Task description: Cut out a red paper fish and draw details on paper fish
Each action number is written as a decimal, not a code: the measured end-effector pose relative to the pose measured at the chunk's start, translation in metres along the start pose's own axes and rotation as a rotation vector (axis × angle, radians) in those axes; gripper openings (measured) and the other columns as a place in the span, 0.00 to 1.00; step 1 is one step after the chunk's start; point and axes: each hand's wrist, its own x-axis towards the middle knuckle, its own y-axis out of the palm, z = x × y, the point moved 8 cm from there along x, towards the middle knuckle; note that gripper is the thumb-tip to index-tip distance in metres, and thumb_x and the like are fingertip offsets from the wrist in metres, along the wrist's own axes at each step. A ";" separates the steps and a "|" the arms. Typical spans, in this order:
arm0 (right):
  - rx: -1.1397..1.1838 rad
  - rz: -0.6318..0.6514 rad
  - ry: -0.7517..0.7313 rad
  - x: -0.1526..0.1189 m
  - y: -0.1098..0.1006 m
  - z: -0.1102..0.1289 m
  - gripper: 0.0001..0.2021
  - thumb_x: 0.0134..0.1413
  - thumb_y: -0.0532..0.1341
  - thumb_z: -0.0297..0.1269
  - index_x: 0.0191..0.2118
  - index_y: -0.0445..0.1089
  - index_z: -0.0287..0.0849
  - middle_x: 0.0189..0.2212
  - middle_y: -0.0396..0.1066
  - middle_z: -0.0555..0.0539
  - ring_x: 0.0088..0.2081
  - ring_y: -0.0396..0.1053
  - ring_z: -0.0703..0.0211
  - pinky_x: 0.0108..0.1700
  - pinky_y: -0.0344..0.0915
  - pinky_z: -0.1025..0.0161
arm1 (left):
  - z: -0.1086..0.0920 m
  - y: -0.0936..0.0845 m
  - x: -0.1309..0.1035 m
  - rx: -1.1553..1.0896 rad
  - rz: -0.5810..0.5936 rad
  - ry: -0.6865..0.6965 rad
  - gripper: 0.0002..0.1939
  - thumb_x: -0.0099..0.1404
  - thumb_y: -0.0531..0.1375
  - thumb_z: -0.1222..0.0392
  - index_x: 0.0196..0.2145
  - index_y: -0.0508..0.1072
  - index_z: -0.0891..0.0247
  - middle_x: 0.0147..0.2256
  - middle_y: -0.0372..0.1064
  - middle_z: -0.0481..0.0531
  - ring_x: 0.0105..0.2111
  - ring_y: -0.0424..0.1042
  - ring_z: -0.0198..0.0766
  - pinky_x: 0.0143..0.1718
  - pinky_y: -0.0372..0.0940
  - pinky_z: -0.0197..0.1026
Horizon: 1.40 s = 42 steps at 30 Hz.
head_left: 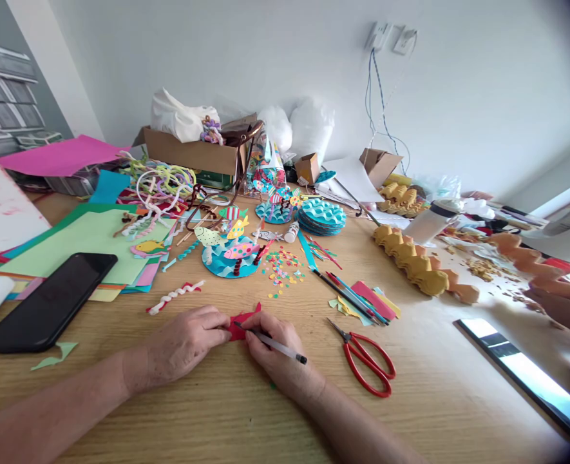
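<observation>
A small piece of red paper [239, 327] lies on the wooden table between my hands. My left hand [190, 340] is closed, its fingertips pinching the paper's left edge. In my right hand [279, 351] is a pen [281, 348] with a clear barrel and dark cap end, its tip at the red paper. Just beyond stands a round blue base [231, 265] with wavy edges, bearing patterned paper fish. Red-handled scissors [369, 364] rest to the right of my right hand. A twisted white and red pipe cleaner [176, 297] lies beyond my left hand.
A black phone [47, 303] and stacked coloured paper [86, 248] are at the left. Confetti [285, 267], pencils [350, 296], egg-carton strips [408, 261] and a second phone-like black slab [521, 377] spread rightward. Boxes [192, 154] stand behind. Another person's hand [562, 309] shows at the right edge.
</observation>
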 end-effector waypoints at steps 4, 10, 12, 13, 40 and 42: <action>-0.007 -0.013 0.003 0.000 -0.001 -0.002 0.09 0.49 0.56 0.27 0.33 0.73 0.42 0.27 0.75 0.50 0.26 0.69 0.64 0.31 0.63 0.69 | 0.001 0.001 -0.002 0.000 -0.007 -0.001 0.18 0.69 0.47 0.71 0.46 0.73 0.61 0.43 0.72 0.54 0.42 0.69 0.40 0.45 0.67 0.41; 0.005 -0.008 -0.001 -0.002 0.000 -0.001 0.08 0.47 0.56 0.27 0.31 0.71 0.42 0.24 0.73 0.52 0.24 0.66 0.65 0.29 0.61 0.69 | 0.001 0.000 -0.002 0.006 -0.006 -0.006 0.17 0.69 0.48 0.71 0.46 0.74 0.61 0.42 0.72 0.54 0.41 0.69 0.41 0.45 0.67 0.41; 0.034 -0.028 0.005 -0.002 -0.001 -0.002 0.08 0.48 0.56 0.27 0.32 0.71 0.42 0.24 0.72 0.52 0.23 0.65 0.65 0.28 0.61 0.70 | 0.001 -0.001 -0.002 -0.002 -0.003 -0.006 0.17 0.69 0.48 0.71 0.45 0.74 0.61 0.42 0.72 0.54 0.40 0.69 0.41 0.44 0.67 0.42; 0.054 -0.052 0.014 -0.002 -0.004 -0.003 0.07 0.49 0.56 0.28 0.32 0.71 0.42 0.23 0.72 0.52 0.23 0.65 0.66 0.27 0.60 0.70 | 0.000 -0.001 -0.002 -0.009 -0.004 -0.001 0.17 0.69 0.48 0.71 0.45 0.74 0.60 0.41 0.72 0.54 0.40 0.70 0.41 0.43 0.68 0.42; -0.715 0.386 -0.030 0.026 -0.024 0.015 0.08 0.58 0.61 0.33 0.43 0.73 0.39 0.44 0.70 0.40 0.46 0.69 0.53 0.44 0.63 0.62 | 0.028 0.005 -0.006 0.104 -0.143 -0.202 0.09 0.68 0.55 0.55 0.42 0.71 0.59 0.38 0.72 0.53 0.40 0.72 0.44 0.41 0.67 0.44; -0.723 0.413 0.007 0.033 -0.018 0.013 0.09 0.56 0.62 0.33 0.43 0.73 0.38 0.44 0.70 0.40 0.44 0.69 0.53 0.42 0.62 0.62 | 0.027 0.003 -0.006 0.127 -0.137 -0.195 0.10 0.68 0.55 0.55 0.43 0.72 0.60 0.39 0.73 0.53 0.40 0.72 0.44 0.42 0.68 0.44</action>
